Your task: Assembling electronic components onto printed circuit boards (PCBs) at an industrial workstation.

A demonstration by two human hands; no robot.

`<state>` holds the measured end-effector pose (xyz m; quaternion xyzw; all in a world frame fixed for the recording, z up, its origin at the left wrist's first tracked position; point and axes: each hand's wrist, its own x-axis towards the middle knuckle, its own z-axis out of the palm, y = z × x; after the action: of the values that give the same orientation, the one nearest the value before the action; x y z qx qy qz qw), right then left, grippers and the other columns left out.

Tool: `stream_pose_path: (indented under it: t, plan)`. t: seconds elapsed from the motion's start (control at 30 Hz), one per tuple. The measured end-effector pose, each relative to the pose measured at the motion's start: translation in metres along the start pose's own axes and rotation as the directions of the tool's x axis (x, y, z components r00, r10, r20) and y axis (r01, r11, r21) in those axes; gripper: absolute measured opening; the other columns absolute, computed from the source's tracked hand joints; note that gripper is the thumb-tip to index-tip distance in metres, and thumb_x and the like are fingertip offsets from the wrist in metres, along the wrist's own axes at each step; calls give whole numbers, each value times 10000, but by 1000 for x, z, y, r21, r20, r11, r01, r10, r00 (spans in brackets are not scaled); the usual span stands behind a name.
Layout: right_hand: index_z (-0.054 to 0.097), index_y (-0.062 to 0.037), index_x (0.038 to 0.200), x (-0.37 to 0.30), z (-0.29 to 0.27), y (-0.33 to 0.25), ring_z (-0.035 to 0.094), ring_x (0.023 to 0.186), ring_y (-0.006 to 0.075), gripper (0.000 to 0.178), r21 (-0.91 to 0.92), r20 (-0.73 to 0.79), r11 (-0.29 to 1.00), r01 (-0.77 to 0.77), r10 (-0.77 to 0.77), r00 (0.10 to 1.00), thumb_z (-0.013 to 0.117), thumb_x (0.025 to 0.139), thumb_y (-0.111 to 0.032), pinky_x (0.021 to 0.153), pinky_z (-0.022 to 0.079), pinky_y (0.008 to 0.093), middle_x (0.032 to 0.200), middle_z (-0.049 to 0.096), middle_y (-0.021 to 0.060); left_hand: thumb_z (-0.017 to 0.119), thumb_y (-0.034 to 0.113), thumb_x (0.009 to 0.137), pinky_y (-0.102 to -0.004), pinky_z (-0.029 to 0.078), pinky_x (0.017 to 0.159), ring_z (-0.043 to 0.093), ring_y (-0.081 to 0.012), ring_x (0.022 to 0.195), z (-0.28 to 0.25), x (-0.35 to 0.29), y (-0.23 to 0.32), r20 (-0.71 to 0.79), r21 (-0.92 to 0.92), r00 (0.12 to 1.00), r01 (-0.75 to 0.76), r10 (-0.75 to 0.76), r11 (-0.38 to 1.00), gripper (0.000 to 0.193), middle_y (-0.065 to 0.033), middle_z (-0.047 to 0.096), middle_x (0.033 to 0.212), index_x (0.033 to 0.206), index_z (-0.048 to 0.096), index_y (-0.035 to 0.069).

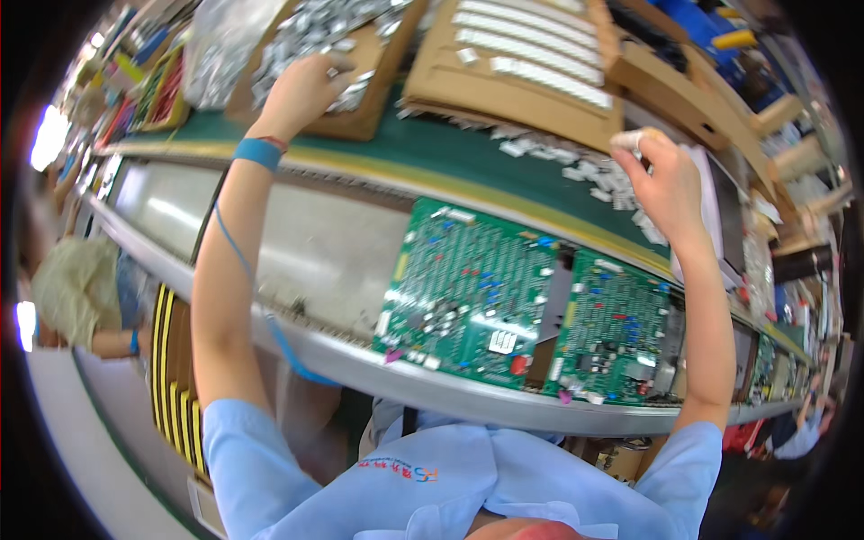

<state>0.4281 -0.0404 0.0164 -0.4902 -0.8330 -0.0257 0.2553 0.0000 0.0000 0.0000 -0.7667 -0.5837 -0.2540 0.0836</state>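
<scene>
My left hand [304, 97], a blue band on its wrist, is over a cardboard box [364, 124] of small grey parts [310, 34]. Its fingers are curled together among the parts; what they hold, if anything, is hidden. My right hand [664, 180] is raised by the right end of the scattered small white pieces [589, 174]. Thumb and fingers are drawn together there, with something white at the fingertips that I cannot make out. Between my forearms, a large green circuit board [468, 292] lies on the rail line, with a second circuit board [612, 328] on its right.
A flat cardboard tray [522, 99] holds rows of white parts beyond the boards. The metal rail [450, 385] runs across in front of me. A blue cord [286, 346] hangs from my wristband. Another person [76, 288] is at the left, beyond yellow-edged brown panels [180, 387].
</scene>
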Motion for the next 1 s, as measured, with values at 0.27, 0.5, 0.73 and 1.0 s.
stream_pose_path:
  t: [0.27, 0.5, 0.73, 1.0]
  plan:
    - [701, -124, 932, 86, -65, 169, 648, 848, 298, 219, -156, -224, 960, -234, 197, 955, 630, 821, -299, 724, 492, 391, 922, 684, 115, 525, -18, 755, -427, 474, 814, 594, -391, 931, 40, 38, -16, 348, 35, 938, -27, 13, 999, 417, -244, 588, 997, 1168, 563, 13]
    - [543, -58, 1232, 164, -20, 217, 562, 1110, 283, 647, -255, 283, 902, -348, 414, 865, 695, 768, -482, 931, 429, 359, 1200, 576, 189, 559, -20, 736, -429, 457, 872, 549, -409, 1036, 30, 34, 3, 420, 80, 899, 104, -128, 991, 394, -227, 560, 1106, 1129, 575, 6]
    - [444, -67, 1322, 213, 19, 150, 558, 1085, 223, 579, 52, 539, 928, -368, 284, 793, 619, 829, -317, 904, 429, 370, 1195, 583, 150, 568, -44, 752, -411, 469, 838, 596, -381, 974, 24, 29, -4, 396, -49, 906, 187, -153, 981, 322, -218, 642, 984, 1071, 595, -16]
    - [555, 10, 1057, 218, 24, 147, 591, 925, 261, 320, -153, 481, 952, -266, 307, 821, 474, 755, -62, 789, 449, 382, 989, 615, 175, 534, -11, 784, -455, 445, 842, 555, -416, 962, 27, 31, -14, 344, 32, 939, 13, -23, 999, 234, -232, 583, 1005, 1008, 600, -18]
